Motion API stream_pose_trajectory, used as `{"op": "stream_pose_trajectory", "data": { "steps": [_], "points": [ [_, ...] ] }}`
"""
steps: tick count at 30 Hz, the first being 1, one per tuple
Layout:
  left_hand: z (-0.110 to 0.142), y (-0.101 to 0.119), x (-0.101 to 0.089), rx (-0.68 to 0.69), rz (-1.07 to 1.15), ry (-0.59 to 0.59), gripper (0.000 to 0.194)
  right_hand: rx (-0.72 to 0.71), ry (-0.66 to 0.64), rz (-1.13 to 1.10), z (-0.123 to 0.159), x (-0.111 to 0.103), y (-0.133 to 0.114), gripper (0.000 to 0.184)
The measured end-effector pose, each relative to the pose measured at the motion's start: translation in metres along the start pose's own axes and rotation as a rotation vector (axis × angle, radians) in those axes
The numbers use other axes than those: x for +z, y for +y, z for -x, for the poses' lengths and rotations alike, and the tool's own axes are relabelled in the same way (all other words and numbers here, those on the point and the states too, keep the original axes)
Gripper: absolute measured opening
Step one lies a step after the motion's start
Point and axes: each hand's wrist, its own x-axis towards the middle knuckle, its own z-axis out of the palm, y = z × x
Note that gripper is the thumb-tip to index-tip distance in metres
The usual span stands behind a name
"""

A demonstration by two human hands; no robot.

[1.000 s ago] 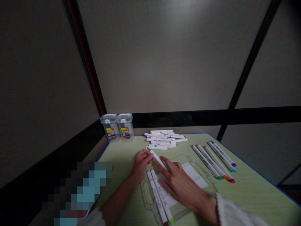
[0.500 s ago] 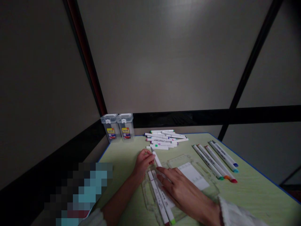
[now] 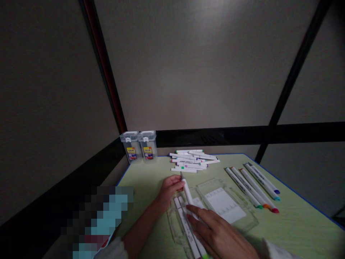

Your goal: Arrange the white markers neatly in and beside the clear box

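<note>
Leftmost on the tabletop (image 3: pixel 293 233), in its far left corner, stood two clear lidded boxes, upright and side by side. The left box (image 3: pixel 131 148) and the right box (image 3: pixel 147 146) each had a white latch and a label with a yellow top on the front.

Nearer, and a little to their right, the left hand (image 3: pixel 171 187) was closed in a pinch, thumb and fingers holding a white marker (image 3: pixel 188 192) near its grey far tip. An open clear case (image 3: pixel 207 186) lay flat in the middle of the tabletop, its long span running towards the right edge. In its left half two more markers lay alongside each other, one with a dark red end (image 3: pixel 187 227) and one with a lime green end (image 3: pixel 199 247), and the held marker slanted above that half.

Behind, along the far edge, a loose heap of white markers (image 3: pixel 185 157) lay crosswise. The right hand (image 3: pixel 218 230) reached over the case, fingers stretched and close together at the held marker's near end; whether it gripped as well, I could not tell. A white sheet (image 3: pixel 226 207) lay in the case's right half.

Beyond it, beside the right edge, five markers (image 3: pixel 257 189) lay slanting in a row, with green, orange, red, light blue and dark blue ends.
</note>
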Motion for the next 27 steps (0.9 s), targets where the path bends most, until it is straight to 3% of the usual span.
{"op": "stream_pose_trajectory", "data": {
  "steps": [6,15,27],
  "points": [
    [0.0007,0.0016,0.0003,-0.003,-0.031,0.021,0.026,-0.013,0.059,-0.035,0.0069,0.0053,-0.0004,0.027],
    [0.0022,0.0031,0.0011,0.004,-0.043,0.004,0.028,0.027,-0.056,-0.053,0.0052,0.0042,-0.001,0.028],
    [0.0042,0.0016,0.0052,0.126,-0.118,0.059,0.029,0.056,-0.062,-0.088,0.0048,0.003,-0.003,0.025]
  ]
}}
